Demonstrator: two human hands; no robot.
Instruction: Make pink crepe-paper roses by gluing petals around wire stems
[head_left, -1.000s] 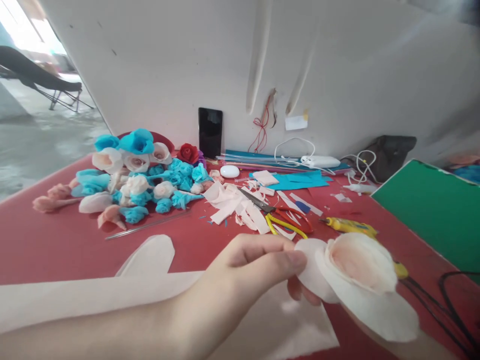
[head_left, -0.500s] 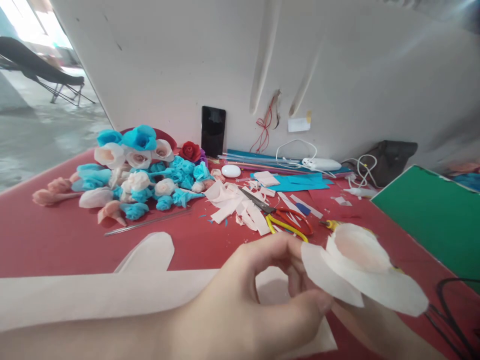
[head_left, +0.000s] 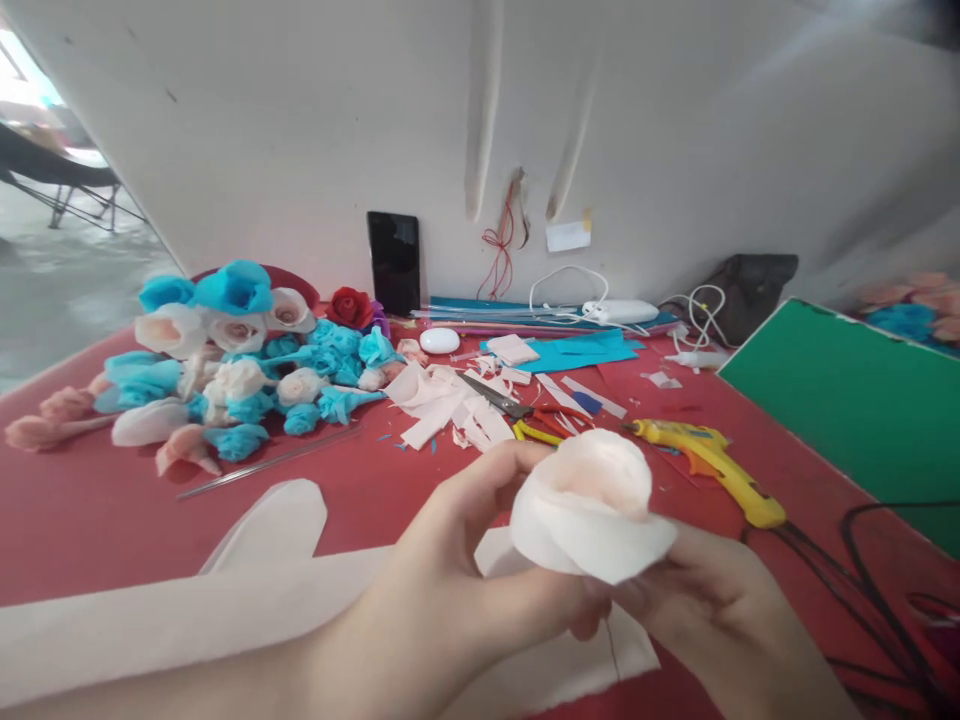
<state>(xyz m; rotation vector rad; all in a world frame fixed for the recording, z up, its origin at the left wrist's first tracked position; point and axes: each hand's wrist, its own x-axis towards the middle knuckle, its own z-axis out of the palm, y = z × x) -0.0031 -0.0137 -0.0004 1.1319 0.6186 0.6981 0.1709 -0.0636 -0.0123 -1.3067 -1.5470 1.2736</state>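
Red-topped table point(head_left: 60, 530), set against pale grey wall point(head_left: 300, 130); black metal-legged chair point(head_left: 52, 168), placed on grey floor point(head_left: 67, 285); bright opening point(head_left: 10, 62), partly seen at upper left.

Left hand point(head_left: 469, 580) and forearm point(head_left: 255, 660) bare to frame edge; right hand point(head_left: 724, 590) likewise bare; fingers point(head_left: 499, 475) slim.

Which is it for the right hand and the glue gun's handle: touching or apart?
Apart. The head view shows a strip of red table between the right hand and the glue gun's yellow handle.
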